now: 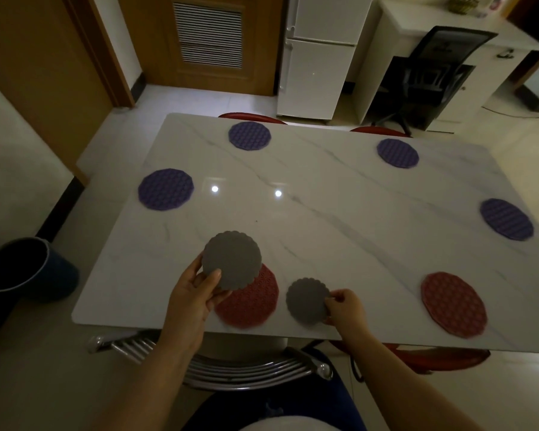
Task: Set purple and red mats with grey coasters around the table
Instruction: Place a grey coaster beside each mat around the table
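- Nearest me, a chrome chair back (246, 371) sits below both wrists, tucked against the table (324, 188) edge;
- the right hand (344, 307) pinches a grey coaster (307, 301) by its right rim; the coaster is low at the marble top, though whether it lies flat I cannot tell;
- the left hand (193, 293) grasps a second grey coaster (232, 259) by its lower edge, thumb on its face;
- a red mat (252, 303) lies partly behind that second coaster, just left of the right hand's pinch;
- a second red mat (453, 304) lies well right of the right hand;
- a blue bin (28, 269) stands on the floor, well left of the left hand;
- beyond the grips lie a left purple mat (165, 189) and a right purple mat (506, 223); farther still, a far-left purple mat (249, 135) and a far-right purple mat (398, 153);
- a white fridge (321, 57) stands past the table.
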`<action>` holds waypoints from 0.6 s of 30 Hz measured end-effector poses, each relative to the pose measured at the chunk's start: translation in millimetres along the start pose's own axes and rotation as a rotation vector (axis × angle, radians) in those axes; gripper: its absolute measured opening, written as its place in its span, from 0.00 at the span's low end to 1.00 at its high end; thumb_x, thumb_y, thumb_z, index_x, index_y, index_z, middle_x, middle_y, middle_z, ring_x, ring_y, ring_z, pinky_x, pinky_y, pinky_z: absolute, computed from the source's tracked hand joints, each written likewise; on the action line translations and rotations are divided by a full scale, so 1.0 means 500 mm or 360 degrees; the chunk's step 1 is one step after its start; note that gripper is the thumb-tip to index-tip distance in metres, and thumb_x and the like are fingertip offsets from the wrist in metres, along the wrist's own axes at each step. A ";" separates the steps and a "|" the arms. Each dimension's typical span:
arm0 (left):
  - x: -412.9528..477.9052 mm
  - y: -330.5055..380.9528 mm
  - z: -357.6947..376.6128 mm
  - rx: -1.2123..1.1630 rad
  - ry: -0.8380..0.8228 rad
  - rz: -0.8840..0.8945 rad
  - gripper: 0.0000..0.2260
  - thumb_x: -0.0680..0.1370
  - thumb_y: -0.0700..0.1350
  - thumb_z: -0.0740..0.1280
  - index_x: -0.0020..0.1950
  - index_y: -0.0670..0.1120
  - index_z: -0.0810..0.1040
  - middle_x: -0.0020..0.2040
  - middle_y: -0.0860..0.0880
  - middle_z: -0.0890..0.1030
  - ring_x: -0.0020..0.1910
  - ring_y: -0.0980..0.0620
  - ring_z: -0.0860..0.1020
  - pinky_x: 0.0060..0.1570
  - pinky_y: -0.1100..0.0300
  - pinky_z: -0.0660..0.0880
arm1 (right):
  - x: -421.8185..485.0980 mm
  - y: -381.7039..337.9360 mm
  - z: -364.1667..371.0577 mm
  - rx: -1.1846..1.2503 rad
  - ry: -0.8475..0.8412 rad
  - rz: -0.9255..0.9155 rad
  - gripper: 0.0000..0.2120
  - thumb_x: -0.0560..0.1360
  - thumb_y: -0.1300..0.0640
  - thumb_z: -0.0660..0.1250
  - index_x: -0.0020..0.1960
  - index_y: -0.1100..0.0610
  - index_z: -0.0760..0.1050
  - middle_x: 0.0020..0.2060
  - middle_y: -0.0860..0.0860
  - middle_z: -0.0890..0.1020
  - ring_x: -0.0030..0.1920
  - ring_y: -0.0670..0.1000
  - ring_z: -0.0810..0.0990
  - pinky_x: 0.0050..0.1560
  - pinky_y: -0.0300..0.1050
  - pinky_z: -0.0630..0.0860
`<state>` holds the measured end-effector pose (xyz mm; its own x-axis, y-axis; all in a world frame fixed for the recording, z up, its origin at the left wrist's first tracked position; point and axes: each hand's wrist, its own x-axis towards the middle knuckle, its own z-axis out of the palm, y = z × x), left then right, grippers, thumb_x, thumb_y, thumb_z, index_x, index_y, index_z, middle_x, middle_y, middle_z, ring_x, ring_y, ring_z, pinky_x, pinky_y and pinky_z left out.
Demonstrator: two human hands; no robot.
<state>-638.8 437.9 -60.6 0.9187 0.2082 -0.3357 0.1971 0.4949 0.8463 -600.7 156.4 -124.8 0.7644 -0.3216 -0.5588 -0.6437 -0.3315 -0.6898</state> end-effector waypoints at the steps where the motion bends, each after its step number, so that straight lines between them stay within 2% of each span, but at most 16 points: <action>1: 0.000 -0.001 0.001 0.0006 0.0004 0.0005 0.21 0.70 0.43 0.71 0.61 0.58 0.76 0.55 0.51 0.84 0.55 0.48 0.82 0.43 0.58 0.81 | 0.001 0.000 0.001 -0.0075 0.0025 -0.0019 0.12 0.75 0.61 0.65 0.57 0.61 0.73 0.43 0.56 0.80 0.41 0.54 0.81 0.35 0.45 0.80; 5: -0.003 -0.003 0.004 0.0022 0.0001 0.0018 0.21 0.70 0.43 0.70 0.61 0.58 0.76 0.56 0.50 0.84 0.55 0.48 0.82 0.43 0.57 0.81 | 0.002 -0.004 0.002 -0.0310 0.0100 -0.0068 0.12 0.74 0.59 0.66 0.57 0.59 0.73 0.41 0.54 0.81 0.39 0.52 0.81 0.41 0.49 0.81; 9: -0.013 0.000 0.014 0.0021 0.0011 0.0002 0.21 0.70 0.43 0.71 0.61 0.57 0.76 0.55 0.50 0.84 0.55 0.48 0.82 0.43 0.58 0.81 | -0.010 -0.014 -0.007 -0.0504 0.0104 -0.0178 0.17 0.76 0.53 0.65 0.62 0.58 0.71 0.56 0.55 0.75 0.45 0.49 0.75 0.42 0.43 0.73; 11: -0.025 -0.002 0.020 0.0039 -0.0006 -0.0029 0.21 0.69 0.44 0.71 0.61 0.57 0.76 0.56 0.50 0.84 0.56 0.49 0.82 0.43 0.58 0.81 | -0.029 -0.023 -0.019 -0.0516 0.0091 -0.0245 0.18 0.76 0.51 0.64 0.63 0.57 0.70 0.60 0.55 0.72 0.46 0.47 0.72 0.44 0.42 0.70; 15: -0.047 -0.010 0.061 0.0134 -0.0086 -0.0090 0.20 0.68 0.47 0.72 0.59 0.60 0.77 0.57 0.52 0.83 0.56 0.51 0.81 0.44 0.59 0.81 | -0.071 -0.066 -0.040 -0.0362 0.0093 -0.0457 0.13 0.77 0.52 0.63 0.60 0.53 0.72 0.60 0.53 0.72 0.45 0.44 0.72 0.43 0.36 0.68; 18: -0.041 -0.007 0.112 0.0322 -0.0154 -0.0024 0.19 0.69 0.49 0.71 0.60 0.60 0.76 0.60 0.53 0.80 0.60 0.51 0.78 0.56 0.52 0.78 | -0.104 -0.131 -0.042 -0.0034 0.0013 -0.0646 0.13 0.77 0.49 0.62 0.60 0.49 0.72 0.61 0.49 0.69 0.47 0.40 0.74 0.42 0.29 0.69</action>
<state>-639.1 384.9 -33.4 0.9417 0.1150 -0.3161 0.2670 0.3160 0.9104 -599.2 176.2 -41.1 0.9563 -0.1680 -0.2394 -0.2905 -0.4516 -0.8436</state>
